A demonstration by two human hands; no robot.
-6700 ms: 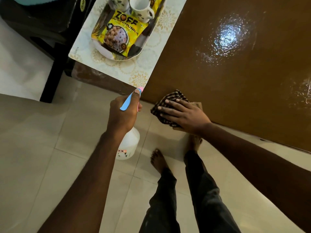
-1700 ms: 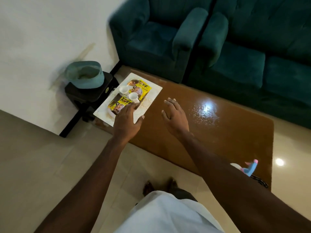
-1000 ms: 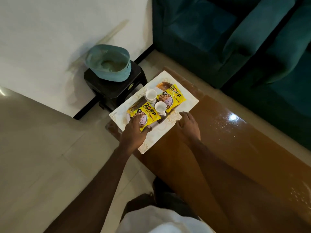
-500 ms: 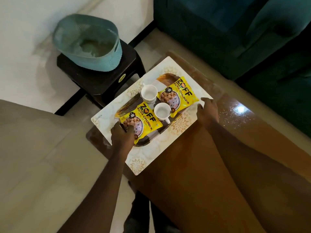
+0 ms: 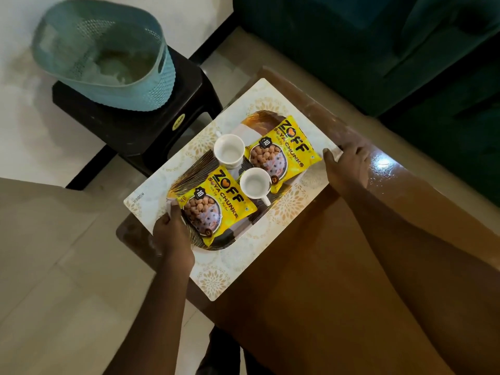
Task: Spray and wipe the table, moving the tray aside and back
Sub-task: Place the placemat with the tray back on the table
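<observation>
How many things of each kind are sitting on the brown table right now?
White patterned tray: 1
Dark-and-gold oval platter: 1
White cups: 2
Yellow soya chunks packets: 2
Total: 6

Tray (image 5: 224, 266) is white with a gold pattern and sits on the end of the brown table (image 5: 311, 280). On the tray: near packet (image 5: 216, 204) and far packet (image 5: 281, 152), both yellow, with near cup (image 5: 254, 184) and far cup (image 5: 228, 151) upright between them. Left hand (image 5: 173, 236) grips the tray's near-left edge, thumb on top. Right hand (image 5: 347, 166) grips the opposite edge. Past the tray's far-left side, a teal basket (image 5: 108, 55) stands on a black stool (image 5: 140, 131).
</observation>
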